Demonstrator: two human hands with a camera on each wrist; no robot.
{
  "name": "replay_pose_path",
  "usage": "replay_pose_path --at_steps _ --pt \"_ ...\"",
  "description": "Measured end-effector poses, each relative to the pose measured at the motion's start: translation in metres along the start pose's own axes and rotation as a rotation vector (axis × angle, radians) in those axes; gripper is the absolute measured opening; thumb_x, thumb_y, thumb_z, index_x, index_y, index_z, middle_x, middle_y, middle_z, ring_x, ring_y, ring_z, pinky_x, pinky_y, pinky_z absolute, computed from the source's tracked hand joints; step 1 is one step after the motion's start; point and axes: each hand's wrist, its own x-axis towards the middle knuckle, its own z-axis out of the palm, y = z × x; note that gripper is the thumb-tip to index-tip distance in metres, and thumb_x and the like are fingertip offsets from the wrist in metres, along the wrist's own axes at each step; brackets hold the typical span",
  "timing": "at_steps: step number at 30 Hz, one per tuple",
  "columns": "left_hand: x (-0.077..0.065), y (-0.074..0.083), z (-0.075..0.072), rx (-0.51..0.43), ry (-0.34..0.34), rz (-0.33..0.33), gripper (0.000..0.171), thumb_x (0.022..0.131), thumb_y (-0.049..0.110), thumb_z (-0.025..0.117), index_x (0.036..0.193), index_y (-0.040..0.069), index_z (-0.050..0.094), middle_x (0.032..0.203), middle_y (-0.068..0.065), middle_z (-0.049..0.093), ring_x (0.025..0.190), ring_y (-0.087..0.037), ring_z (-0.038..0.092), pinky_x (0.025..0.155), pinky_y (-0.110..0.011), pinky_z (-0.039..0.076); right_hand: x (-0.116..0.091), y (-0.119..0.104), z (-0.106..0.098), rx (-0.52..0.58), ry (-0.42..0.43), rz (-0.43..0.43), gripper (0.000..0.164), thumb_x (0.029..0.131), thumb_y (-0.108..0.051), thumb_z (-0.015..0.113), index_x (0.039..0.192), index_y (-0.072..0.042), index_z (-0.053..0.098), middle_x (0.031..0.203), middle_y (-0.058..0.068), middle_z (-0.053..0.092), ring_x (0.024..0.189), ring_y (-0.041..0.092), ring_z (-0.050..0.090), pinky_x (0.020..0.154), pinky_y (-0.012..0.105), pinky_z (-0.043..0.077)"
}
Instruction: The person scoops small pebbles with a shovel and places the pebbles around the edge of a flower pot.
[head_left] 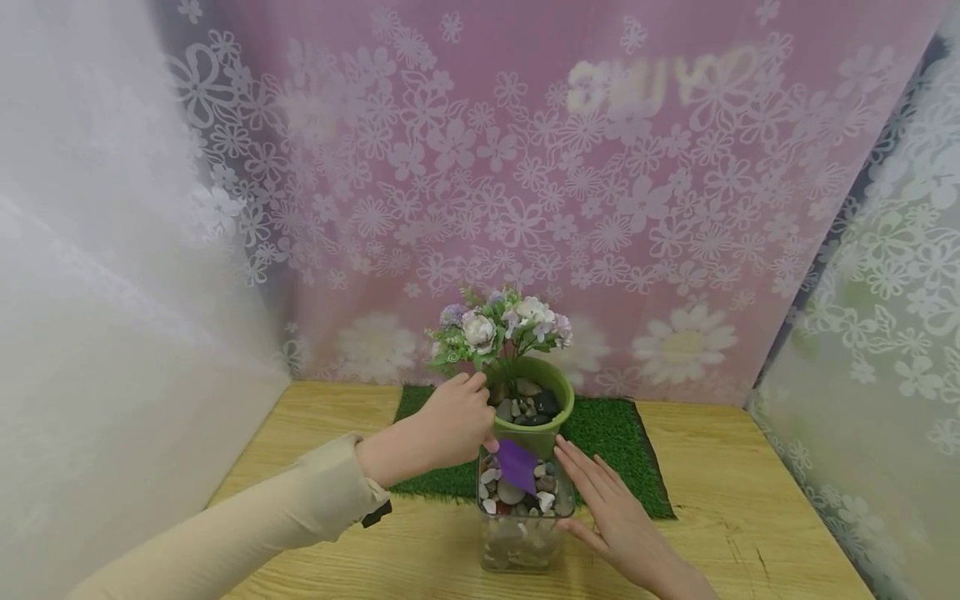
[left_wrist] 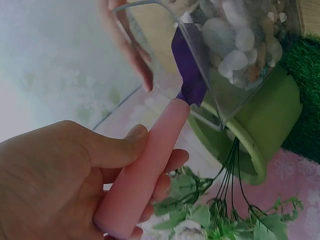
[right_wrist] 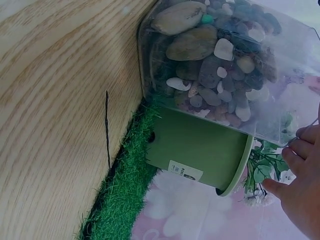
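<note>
My left hand (head_left: 453, 425) grips the pink handle (left_wrist: 145, 165) of a small trowel, its thumb lying along one side. The trowel's purple blade (head_left: 517, 468) reaches down into a clear plastic container (head_left: 523, 533) and lies over the stones inside. These are mixed pebbles (right_wrist: 200, 45), grey, brown and white, filling the lower part. With straight fingers, my right hand (head_left: 615, 512) rests at the container's right rim. Just behind stands a green pot (head_left: 567, 408) that holds dark and brown stones and artificial flowers (head_left: 480, 333) in white and lilac.
The pot stands on a green turf mat (head_left: 615, 442) laid on a wood-grain table (head_left: 735, 500). A pink floral curtain (head_left: 510, 183) hangs close behind. Pale sheeting (head_left: 112, 250) closes the left side, and a flowered sheet (head_left: 885, 350) the right.
</note>
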Motion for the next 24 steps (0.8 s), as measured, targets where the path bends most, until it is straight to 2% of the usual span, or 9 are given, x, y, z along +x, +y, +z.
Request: replay_pose_path --at_steps 2,5,8,10,13,15,20,24 --pt "0.009 0.003 0.001 0.035 0.004 0.023 0.018 0.091 0.035 0.074 0.078 0.023 0.072 0.084 0.005 0.065 0.087 -0.015 0.042 0.071 -0.026 0.028 -0.001 0.000 0.000 0.001 -0.002 0.012 0.090 0.090 -0.031 0.076 0.161 -0.010 0.025 0.166 0.009 0.026 0.151 0.019 0.028 0.121 0.018 -0.001" --pt "0.018 0.004 0.001 0.092 -0.008 0.056 0.019 0.092 0.042 0.072 0.090 0.024 0.078 0.102 0.004 0.071 0.099 -0.016 0.050 0.077 -0.027 0.037 -0.002 0.000 0.001 0.006 -0.001 0.020 0.090 0.090 -0.030 0.076 0.162 -0.011 0.025 0.166 0.008 0.027 0.150 0.018 0.029 0.121 0.017 0.000" --pt "0.020 0.001 0.003 0.070 -0.055 0.071 0.017 0.093 0.039 0.072 0.099 0.024 0.078 0.111 0.003 0.070 0.100 -0.016 0.049 0.077 -0.028 0.037 -0.002 0.000 0.001 0.020 -0.002 0.028 0.089 0.090 -0.029 0.076 0.161 -0.010 0.027 0.166 0.008 0.026 0.151 0.018 0.028 0.121 0.018 0.000" --pt "0.018 0.000 0.009 0.021 -0.057 0.053 0.014 0.093 0.035 0.072 0.098 0.023 0.077 0.106 0.003 0.069 0.093 -0.015 0.045 0.074 -0.028 0.031 -0.001 0.000 0.001 0.028 -0.016 0.039 0.087 0.091 -0.030 0.075 0.161 -0.009 0.026 0.167 0.007 0.025 0.152 0.017 0.026 0.121 0.018 -0.001" --pt "0.012 0.001 0.016 -0.030 -0.010 0.015 0.011 0.092 0.028 0.072 0.098 0.020 0.077 0.095 0.003 0.067 0.085 -0.016 0.037 0.072 -0.029 0.023 -0.001 0.000 0.002 0.035 -0.019 0.046 0.088 0.092 -0.031 0.074 0.162 -0.012 0.024 0.167 0.006 0.024 0.152 0.017 0.025 0.121 0.018 0.000" --pt "0.008 0.001 0.024 -0.038 0.042 0.022 0.009 0.090 0.024 0.072 0.097 0.020 0.076 0.091 0.004 0.064 0.083 -0.016 0.033 0.071 -0.029 0.021 -0.001 0.000 0.002 0.033 -0.019 0.045 0.088 0.093 -0.031 0.074 0.162 -0.013 0.022 0.167 0.007 0.024 0.152 0.017 0.025 0.121 0.018 0.000" --pt "-0.004 -0.003 0.034 -0.025 0.110 0.072 0.012 0.091 0.021 0.074 0.103 0.022 0.076 0.099 0.005 0.064 0.087 -0.016 0.036 0.073 -0.030 0.025 -0.001 -0.001 0.002 0.032 -0.001 0.030 0.088 0.093 -0.031 0.073 0.162 -0.013 0.022 0.166 0.009 0.026 0.151 0.019 0.028 0.121 0.018 0.001" --pt "-0.009 -0.001 0.035 -0.038 0.167 0.066 0.013 0.090 0.020 0.074 0.102 0.020 0.075 0.097 0.003 0.061 0.088 -0.017 0.035 0.075 -0.032 0.025 0.000 -0.002 0.002 0.040 0.017 0.029 0.088 0.092 -0.030 0.074 0.162 -0.013 0.024 0.166 0.008 0.027 0.150 0.020 0.030 0.121 0.018 0.001"
